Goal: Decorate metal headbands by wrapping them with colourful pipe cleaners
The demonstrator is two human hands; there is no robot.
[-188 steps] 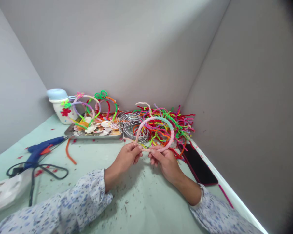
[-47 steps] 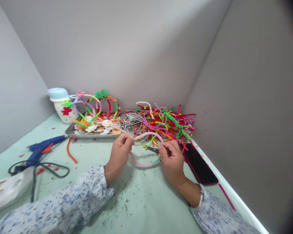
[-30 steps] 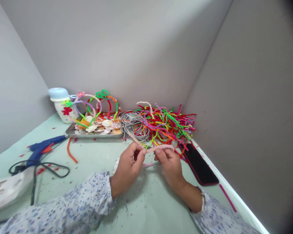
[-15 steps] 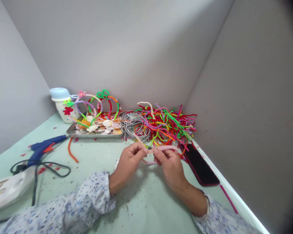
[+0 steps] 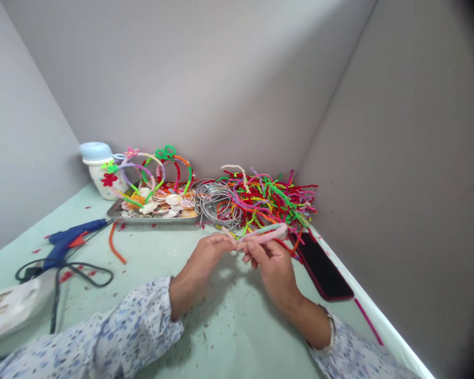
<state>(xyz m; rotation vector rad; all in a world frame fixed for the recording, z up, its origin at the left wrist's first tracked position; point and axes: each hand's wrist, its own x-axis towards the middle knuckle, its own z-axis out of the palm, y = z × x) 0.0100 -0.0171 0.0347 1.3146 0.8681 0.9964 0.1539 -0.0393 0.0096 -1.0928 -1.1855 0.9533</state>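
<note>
Above the middle of the table, my right hand [image 5: 272, 262] pinches a pastel wire hoop [image 5: 275, 233] wound with fuzzy pipe cleaner. Pink and pale blue stretches show on the hoop, which points away to the right. My left hand [image 5: 209, 258] is closed at the hoop's near end, thumb and fingers together on a peach pipe cleaner [image 5: 228, 232] whose loose tip sticks up beyond them. The two hands' fingertips almost meet there and hide part of the winding.
Behind lie a heap of coloured pipe cleaners [image 5: 276, 197], coiled silver wire [image 5: 217, 204] and a metal tray [image 5: 154, 220] of shells. Finished-looking hoops [image 5: 142, 166] lean by a lidded white jar [image 5: 102, 178]. A blue glue gun [image 5: 65, 243] with cord sits left, a phone [image 5: 326, 268] right.
The hoop has turned in my hands, so its pale blue stretch now shows beyond the pink one. My left hand has tipped over flatter, and the peach tip stands lower.
</note>
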